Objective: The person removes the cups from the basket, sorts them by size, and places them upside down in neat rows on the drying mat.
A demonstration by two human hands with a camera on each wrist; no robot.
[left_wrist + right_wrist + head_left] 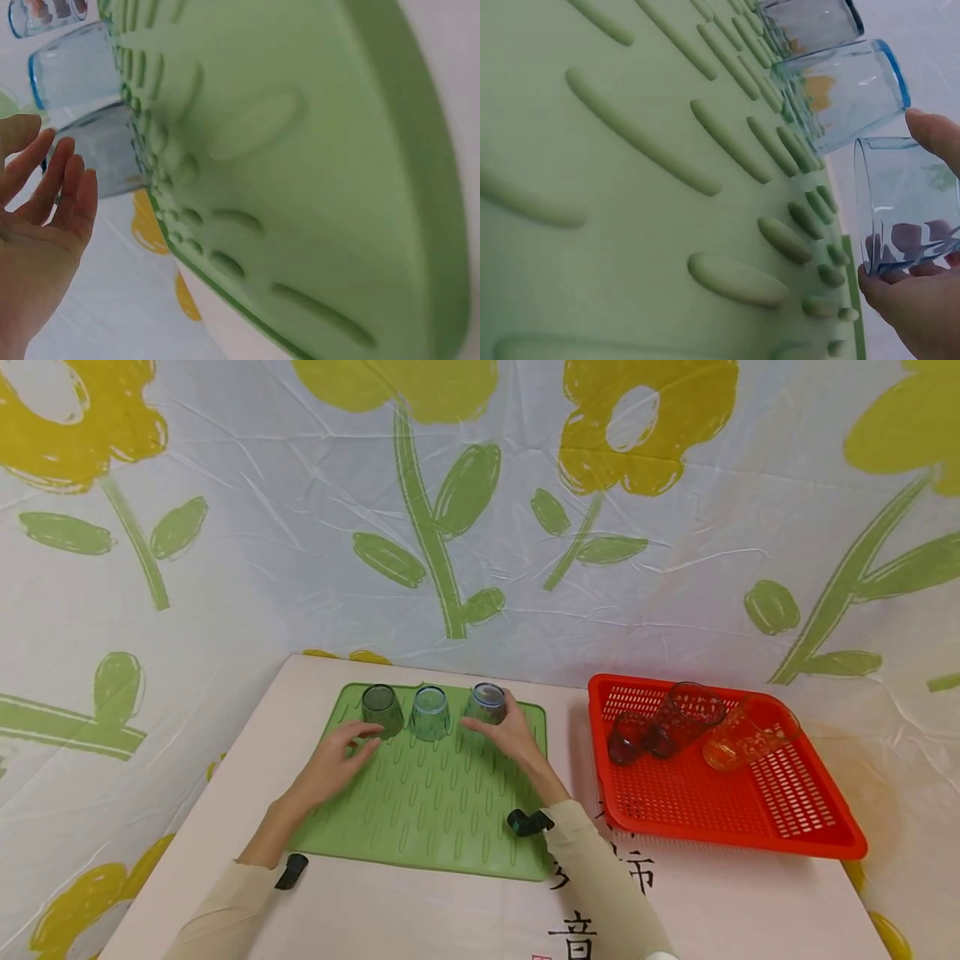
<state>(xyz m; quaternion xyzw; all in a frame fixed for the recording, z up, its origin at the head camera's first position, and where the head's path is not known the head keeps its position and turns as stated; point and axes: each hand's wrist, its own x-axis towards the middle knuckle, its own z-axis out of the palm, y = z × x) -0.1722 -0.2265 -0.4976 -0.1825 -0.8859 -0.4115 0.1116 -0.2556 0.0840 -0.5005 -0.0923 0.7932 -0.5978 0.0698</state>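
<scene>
My right hand [517, 735] grips a pale blue drinking glass [486, 703] by its sides, over the back right of the green drying mat [435, 793]. In the right wrist view a gap shows between that glass [907, 206] and the mat, its open rim facing the mat. A blue-rimmed glass [430, 714] and a grey glass [382, 710] stand upside down in a row at the mat's back edge. My left hand [333, 768] is beside the grey glass, fingers relaxed and holding nothing; in the left wrist view its fingers overlap the grey glass [112, 150].
A red plastic basket [615, 793] sits right of the mat, with several glasses lying tilted inside, among them a dark glass [686, 718] and a clear glass [750, 735]. A flower-printed cloth [510, 552] hangs behind the pale table [390, 902].
</scene>
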